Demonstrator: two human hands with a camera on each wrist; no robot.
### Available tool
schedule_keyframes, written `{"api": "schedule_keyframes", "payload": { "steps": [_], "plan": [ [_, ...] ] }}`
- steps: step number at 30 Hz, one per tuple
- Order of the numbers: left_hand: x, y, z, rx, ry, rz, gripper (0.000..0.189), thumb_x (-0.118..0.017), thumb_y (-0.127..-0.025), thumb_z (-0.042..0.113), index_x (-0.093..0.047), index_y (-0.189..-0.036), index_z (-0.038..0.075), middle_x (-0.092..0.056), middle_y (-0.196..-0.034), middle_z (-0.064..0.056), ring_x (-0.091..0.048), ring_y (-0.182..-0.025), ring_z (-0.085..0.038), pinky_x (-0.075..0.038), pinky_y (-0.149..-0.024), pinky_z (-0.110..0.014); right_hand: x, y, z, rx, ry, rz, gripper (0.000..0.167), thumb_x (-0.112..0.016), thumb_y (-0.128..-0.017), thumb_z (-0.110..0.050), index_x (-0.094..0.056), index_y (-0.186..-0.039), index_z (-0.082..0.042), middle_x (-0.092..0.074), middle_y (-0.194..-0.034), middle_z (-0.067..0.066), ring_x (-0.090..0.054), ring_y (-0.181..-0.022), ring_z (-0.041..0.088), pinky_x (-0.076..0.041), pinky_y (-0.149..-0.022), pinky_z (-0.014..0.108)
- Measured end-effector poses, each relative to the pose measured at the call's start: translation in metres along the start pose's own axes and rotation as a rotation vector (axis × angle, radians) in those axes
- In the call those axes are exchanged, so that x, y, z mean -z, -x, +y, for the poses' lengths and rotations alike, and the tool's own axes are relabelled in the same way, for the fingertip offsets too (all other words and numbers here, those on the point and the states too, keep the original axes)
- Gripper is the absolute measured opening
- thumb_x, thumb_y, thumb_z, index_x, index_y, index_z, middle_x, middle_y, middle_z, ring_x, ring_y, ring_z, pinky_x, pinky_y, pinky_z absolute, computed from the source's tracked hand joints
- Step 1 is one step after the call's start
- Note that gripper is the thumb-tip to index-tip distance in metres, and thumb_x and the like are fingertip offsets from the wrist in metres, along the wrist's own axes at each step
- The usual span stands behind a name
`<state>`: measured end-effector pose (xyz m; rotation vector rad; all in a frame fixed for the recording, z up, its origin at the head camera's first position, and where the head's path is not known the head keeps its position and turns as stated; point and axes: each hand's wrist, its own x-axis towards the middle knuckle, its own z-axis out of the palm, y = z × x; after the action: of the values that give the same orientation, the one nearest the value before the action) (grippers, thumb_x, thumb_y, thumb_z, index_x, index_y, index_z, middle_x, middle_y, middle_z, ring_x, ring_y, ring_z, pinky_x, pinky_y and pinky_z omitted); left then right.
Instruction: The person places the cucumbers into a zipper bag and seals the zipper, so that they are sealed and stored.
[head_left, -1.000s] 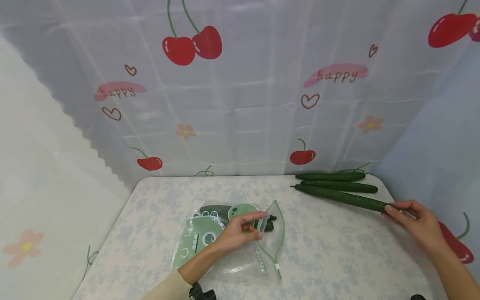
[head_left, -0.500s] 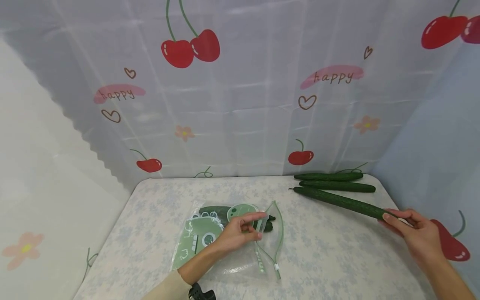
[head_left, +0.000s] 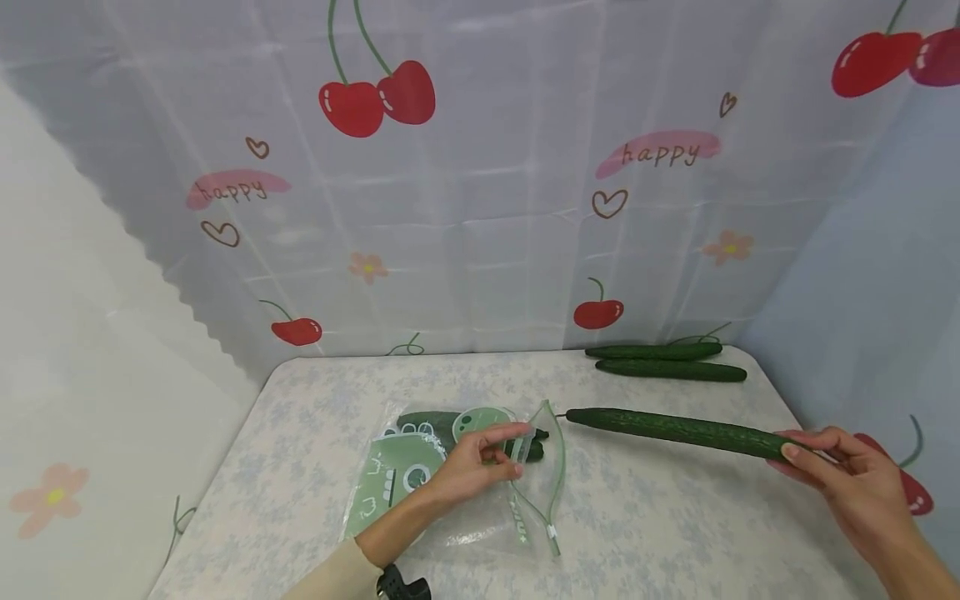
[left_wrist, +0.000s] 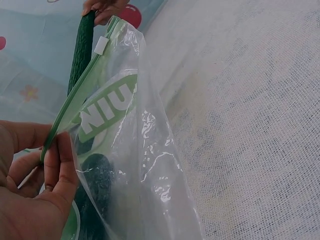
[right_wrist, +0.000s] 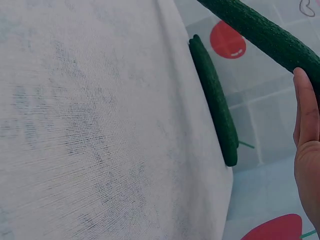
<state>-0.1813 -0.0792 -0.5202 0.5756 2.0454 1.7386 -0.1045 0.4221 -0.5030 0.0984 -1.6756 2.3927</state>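
My right hand [head_left: 855,475] grips a long dark green cucumber [head_left: 675,431] by its right end and holds it above the table. Its thin stem end points left, close to the mouth of a clear zip bag [left_wrist: 155,165] with green print. My left hand [head_left: 472,467] holds the bag at its green-edged opening, which gapes to the right. In the left wrist view its fingers [left_wrist: 62,165] curl at the zip edge, and a white slider [left_wrist: 101,45] sits farther along. Cucumbers [head_left: 427,422] lie inside the bag, partly hidden by print and hand.
Two more cucumbers [head_left: 671,371] lie side by side at the table's back right edge. A pale patterned cloth covers the table [head_left: 300,433]. Behind it hangs a curtain [head_left: 480,283] with cherry prints.
My right hand has lifted the cucumber away from the two at the back and brought it nearer and left, its stem end toward the bag opening. The left hand stays in place.
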Motion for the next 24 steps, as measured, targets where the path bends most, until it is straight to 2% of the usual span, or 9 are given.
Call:
{"api": "schedule_keyframes", "payload": {
  "steps": [6, 14, 19, 24],
  "plan": [
    [0.0, 0.0, 0.001, 0.004, -0.006, 0.009, 0.064, -0.078, -0.096, 0.003, -0.058, -0.156, 0.012, -0.053, -0.166, -0.005, -0.069, -0.089, -0.001, -0.053, -0.078, -0.015, 0.0, 0.012, -0.001, -0.062, 0.042, -0.056, 0.029, -0.052, -0.103, 0.019, -0.072, -0.109, -0.002, -0.08, -0.118, 0.0, -0.081, -0.101, 0.016, -0.067, -0.08, 0.038],
    [0.0, -0.001, 0.0, 0.02, -0.01, 0.005, 0.064, -0.08, -0.096, 0.008, -0.059, -0.156, 0.016, -0.053, -0.166, -0.003, -0.067, -0.089, -0.003, -0.05, -0.072, -0.015, -0.007, 0.022, 0.012, -0.097, 0.067, -0.16, 0.034, -0.045, -0.107, 0.017, -0.071, -0.11, -0.005, -0.078, -0.123, -0.002, -0.079, -0.106, 0.014, -0.065, -0.085, 0.039],
    [0.0, -0.002, 0.001, 0.022, -0.006, 0.0, 0.064, -0.08, -0.096, 0.01, -0.06, -0.156, 0.021, -0.052, -0.166, -0.001, -0.068, -0.09, -0.003, -0.05, -0.071, -0.016, -0.018, 0.022, 0.026, -0.132, 0.055, -0.191, 0.035, -0.045, -0.107, 0.016, -0.072, -0.11, -0.006, -0.078, -0.122, -0.002, -0.079, -0.107, 0.013, -0.065, -0.086, 0.037],
    [0.001, -0.001, 0.003, 0.016, 0.005, -0.006, 0.063, -0.079, -0.097, 0.009, -0.059, -0.156, 0.018, -0.052, -0.166, -0.002, -0.068, -0.089, -0.002, -0.051, -0.073, -0.017, -0.038, 0.021, 0.045, -0.154, 0.076, -0.194, 0.033, -0.048, -0.106, 0.016, -0.072, -0.106, -0.007, -0.078, -0.119, -0.003, -0.079, -0.107, 0.013, -0.066, -0.085, 0.036]
  ]
}}
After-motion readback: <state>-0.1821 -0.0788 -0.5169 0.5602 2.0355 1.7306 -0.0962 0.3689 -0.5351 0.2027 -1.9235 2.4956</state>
